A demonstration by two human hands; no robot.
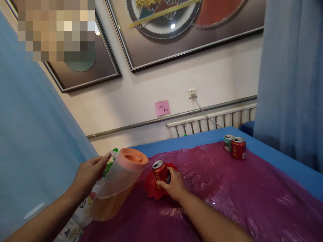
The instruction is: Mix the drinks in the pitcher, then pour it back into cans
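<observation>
My left hand (89, 171) is closed on the handle of a translucent pitcher (118, 179) with an orange lid. The pitcher is tilted to the right, with amber liquid in its lower part. Just right of its lid, a red can (160, 173) with an open top stands slightly tilted at a red scalloped dish (152, 190). My right hand (174, 183) grips this can from the right side, thumb in front. Whether the can's base touches the dish is hidden.
Wet purple sheeting (239, 191) covers a blue table (297, 171). Toward the back right stand another red can (238, 148) and a green can (228, 143). Green items and a patterned bag lie behind the pitcher. Blue curtains (290, 74) hang at both sides.
</observation>
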